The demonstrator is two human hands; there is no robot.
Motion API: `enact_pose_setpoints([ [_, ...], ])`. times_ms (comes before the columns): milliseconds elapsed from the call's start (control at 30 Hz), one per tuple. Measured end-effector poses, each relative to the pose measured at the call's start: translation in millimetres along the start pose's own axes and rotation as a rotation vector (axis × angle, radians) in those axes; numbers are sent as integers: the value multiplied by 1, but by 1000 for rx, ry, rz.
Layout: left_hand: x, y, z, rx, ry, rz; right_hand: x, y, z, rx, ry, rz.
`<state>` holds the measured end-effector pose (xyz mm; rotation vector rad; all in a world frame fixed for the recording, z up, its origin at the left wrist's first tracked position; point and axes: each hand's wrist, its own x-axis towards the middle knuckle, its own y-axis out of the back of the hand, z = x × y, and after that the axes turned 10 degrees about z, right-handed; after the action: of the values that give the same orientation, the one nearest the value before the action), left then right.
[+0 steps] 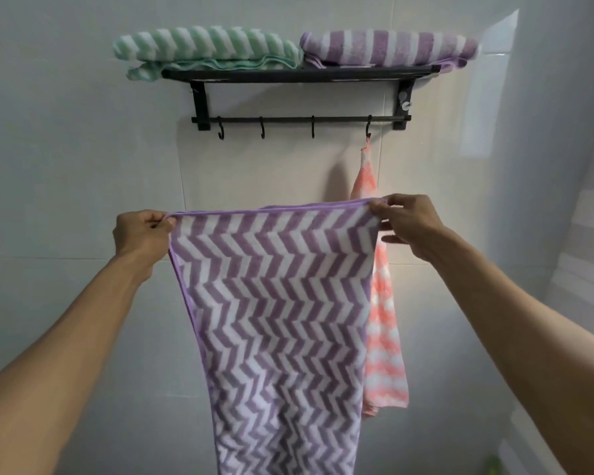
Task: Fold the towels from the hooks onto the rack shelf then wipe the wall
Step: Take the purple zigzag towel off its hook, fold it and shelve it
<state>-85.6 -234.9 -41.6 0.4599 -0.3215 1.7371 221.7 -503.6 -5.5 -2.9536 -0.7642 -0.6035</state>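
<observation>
We are holding the purple zigzag towel [275, 320] up in front of the wall [66, 149], and it is hanging down between our two arms. Our left hand [141, 236] is pinching its upper left corner, and our right hand [407, 222] is pinching its upper right corner, so both hands are gripping the same top edge.

We judge that the task is a little past the half. Above our hands, on the rack shelf [299, 74], two folded towels are already lying side by side: the green striped towel [203, 46] above the left hand and the purple striped towel [388, 46] above the right hand. The towel in our hands is not folded yet. Just behind the right hand, one pink towel [383, 323] is hanging from the rightmost hook [368, 126].

Counting: four towels, four hooks, three of them bare. Folding two towels and wiping the wall are waiting for us.
</observation>
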Motion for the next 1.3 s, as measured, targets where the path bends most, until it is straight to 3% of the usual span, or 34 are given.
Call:
enact_pose_setpoints([
  [167, 2, 3, 6, -1, -8, -45, -2, 2, -1, -153, 42, -68],
  [267, 5, 3, 8, -28, -8, -23, 2, 1, -2, -85, 60, 23],
  [400, 7, 3, 7, 8, 2, -39, 0, -4, 2, -171, 23, -63],
  [533, 11, 7, 0, 19, -16, 25, 2, -5, 3, -106, 26, 5],
  [700, 9, 9, -3, 41, -20, -6, 2, -11, 5, -101, 17, 35],
  [933, 2, 18, -34, 55, 103, -67, -10, -15, 18, -166, -125, -91],
  [1100, 17, 16, -19, -129, 147, -48, -1, -23, -1, -93, -132, -46],
  [1167, 18, 16, -3, -333, 169, -144, 7, -23, -14, 100, -113, -31],
  [1200, 7, 15, -4, -345, 178, -242, 5, -21, -15, 154, -116, -98],
  [1300, -58, 11, -67, -155, 372, -470, -29, -15, 52, -59, -289, -396],
])
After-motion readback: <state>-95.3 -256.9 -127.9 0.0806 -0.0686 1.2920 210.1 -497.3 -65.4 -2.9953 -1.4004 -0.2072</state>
